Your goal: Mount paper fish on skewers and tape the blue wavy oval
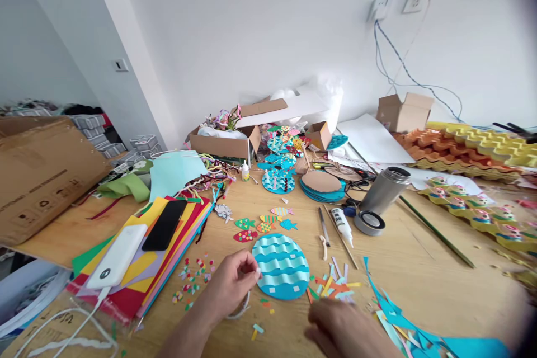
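Observation:
A round blue paper disc point(280, 290) lies on the table in front of me, with wavy light-blue paper strips point(281, 278) across it and several small whitish squares point(296, 288) on it. At the disc's left edge is my left hand point(235, 279), thumb and fingertips pinched together; whatever they hold is too small to make out. My right hand point(346, 324) is blurred by motion below right of the disc, near a pile of cut paper strips point(335, 285), and its fingers are not clear. Colourful paper fish point(245, 236) lie just beyond the disc.
Left are stacked coloured sheets point(161, 268) with a phone point(165, 225) and a white power bank point(117, 255) on top. To the right lie a glue bottle point(342, 226), a steel flask point(385, 190), its lid point(369, 222) and a green stick point(438, 232). Decorated discs point(279, 182) stand behind.

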The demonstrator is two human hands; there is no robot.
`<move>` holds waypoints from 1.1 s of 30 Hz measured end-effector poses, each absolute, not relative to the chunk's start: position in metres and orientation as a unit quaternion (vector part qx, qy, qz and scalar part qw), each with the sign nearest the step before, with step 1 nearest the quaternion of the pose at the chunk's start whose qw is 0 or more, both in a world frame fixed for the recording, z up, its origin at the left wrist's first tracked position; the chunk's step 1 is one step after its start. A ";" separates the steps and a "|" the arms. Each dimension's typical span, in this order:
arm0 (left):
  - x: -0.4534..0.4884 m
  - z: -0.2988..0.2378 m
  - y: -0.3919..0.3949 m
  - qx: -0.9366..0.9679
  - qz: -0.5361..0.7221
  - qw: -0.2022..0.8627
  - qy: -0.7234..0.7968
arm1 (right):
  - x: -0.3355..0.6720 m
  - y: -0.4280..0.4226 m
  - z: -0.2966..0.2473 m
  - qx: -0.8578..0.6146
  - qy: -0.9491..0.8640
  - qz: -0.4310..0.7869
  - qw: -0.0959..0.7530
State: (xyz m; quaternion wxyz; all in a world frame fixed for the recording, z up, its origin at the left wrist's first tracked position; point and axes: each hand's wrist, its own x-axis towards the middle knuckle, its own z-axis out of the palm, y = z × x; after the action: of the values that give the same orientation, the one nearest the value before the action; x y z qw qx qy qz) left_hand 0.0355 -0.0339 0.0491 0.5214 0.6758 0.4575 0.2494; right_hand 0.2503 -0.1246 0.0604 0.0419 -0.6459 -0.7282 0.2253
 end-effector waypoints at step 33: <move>0.044 0.063 -0.022 0.474 0.291 0.733 0.391 | 0.222 -0.058 0.085 -0.647 -0.620 0.322 0.305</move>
State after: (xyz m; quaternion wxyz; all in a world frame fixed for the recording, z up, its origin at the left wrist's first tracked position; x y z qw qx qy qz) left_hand 0.0440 -0.0218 0.0628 0.7334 0.4736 0.3912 0.2912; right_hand 0.2225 -0.0580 0.0848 0.3050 -0.6472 -0.6202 0.3216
